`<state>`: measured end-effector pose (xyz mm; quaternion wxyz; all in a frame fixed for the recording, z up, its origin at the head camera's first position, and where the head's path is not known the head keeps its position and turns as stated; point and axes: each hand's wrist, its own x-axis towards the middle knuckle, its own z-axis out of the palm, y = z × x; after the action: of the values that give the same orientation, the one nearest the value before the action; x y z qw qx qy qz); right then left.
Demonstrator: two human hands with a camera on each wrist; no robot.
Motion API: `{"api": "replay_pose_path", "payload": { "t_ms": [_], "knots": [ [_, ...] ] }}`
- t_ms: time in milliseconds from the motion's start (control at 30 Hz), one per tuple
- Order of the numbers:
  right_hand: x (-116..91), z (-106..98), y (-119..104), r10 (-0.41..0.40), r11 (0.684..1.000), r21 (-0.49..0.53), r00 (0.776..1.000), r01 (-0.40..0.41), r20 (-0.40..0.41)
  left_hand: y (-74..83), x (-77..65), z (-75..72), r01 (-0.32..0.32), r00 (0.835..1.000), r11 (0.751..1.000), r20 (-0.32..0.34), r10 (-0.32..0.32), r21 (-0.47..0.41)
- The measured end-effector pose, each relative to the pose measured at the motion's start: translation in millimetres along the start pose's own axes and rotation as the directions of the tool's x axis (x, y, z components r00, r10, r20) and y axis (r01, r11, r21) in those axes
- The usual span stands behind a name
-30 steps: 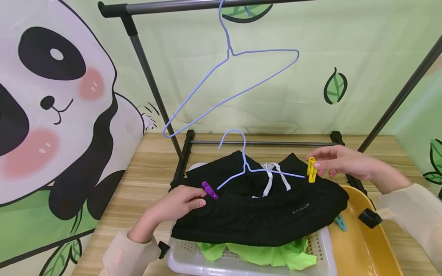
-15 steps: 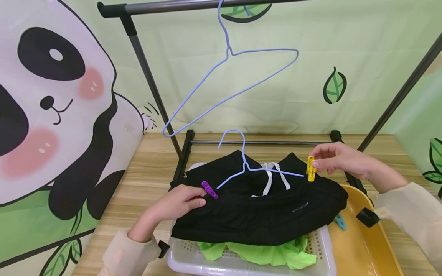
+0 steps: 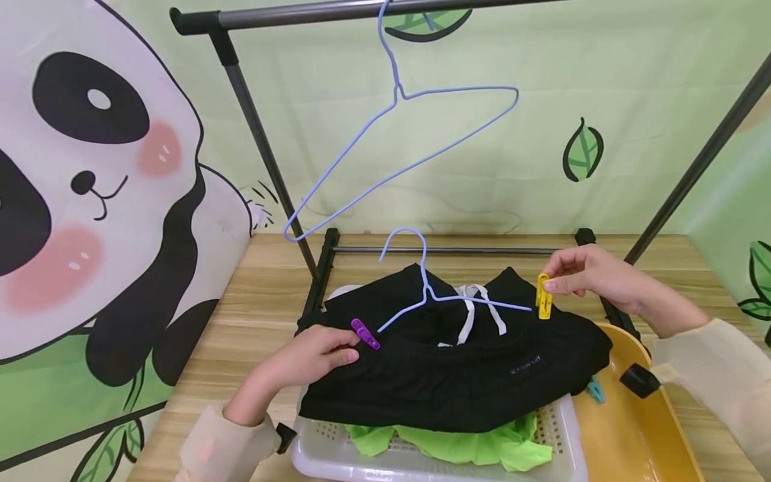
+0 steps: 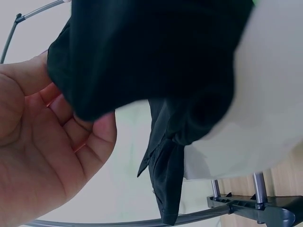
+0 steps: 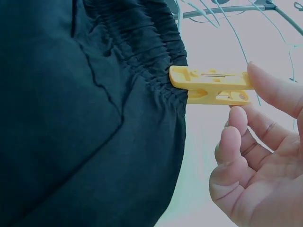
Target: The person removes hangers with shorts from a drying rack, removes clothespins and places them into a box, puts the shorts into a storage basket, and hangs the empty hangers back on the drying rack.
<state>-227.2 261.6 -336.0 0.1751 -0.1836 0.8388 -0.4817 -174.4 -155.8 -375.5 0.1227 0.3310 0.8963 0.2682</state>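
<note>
Black shorts (image 3: 415, 375) with a white drawstring (image 3: 469, 314) lie over a blue wire hanger (image 3: 425, 264). At the waistband's left, a purple clothespin (image 3: 365, 333) sits by the hanger's arm end. My left hand (image 3: 310, 355) holds the black fabric beside it, index fingertip close to the purple clothespin; the left wrist view shows thumb and fingers (image 4: 97, 149) around the cloth edge, tips partly hidden. My right hand (image 3: 596, 278) pinches a yellow clothespin (image 3: 545, 296) between thumb and fingers. In the right wrist view, its jaws bite the gathered waistband (image 5: 156, 61).
Below the shorts stands a white basket (image 3: 434, 462) with bright green cloth (image 3: 458, 445). A yellow tub (image 3: 638, 428) with a teal clothespin (image 3: 595, 388) is at right. Another blue hanger (image 3: 400, 134) hangs from the dark rack bar (image 3: 301, 10) above the wooden table (image 3: 241, 294).
My right hand shifts very slightly at the yellow clothespin. The left hand, shorts and hanger stay almost still.
</note>
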Motion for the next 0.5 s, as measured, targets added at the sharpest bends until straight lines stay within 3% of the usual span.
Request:
{"api": "replay_pose_path", "payload": {
  "t_ms": [233, 500],
  "knots": [
    [-2.6, 0.1, -4.8, -0.065, 0.998, -0.015, 0.998, 0.065, -0.008, -0.6, -1.2, 0.0, -0.013, 1.0, 1.0, -0.005, 0.013, -0.006],
    [-3.9, -0.8, -5.5, -0.047, 0.998, -0.04, 0.996, 0.044, -0.076, -0.4, -2.6, -0.8, -0.023, 0.999, 1.0, 0.022, 0.023, 0.001]
  ]
}}
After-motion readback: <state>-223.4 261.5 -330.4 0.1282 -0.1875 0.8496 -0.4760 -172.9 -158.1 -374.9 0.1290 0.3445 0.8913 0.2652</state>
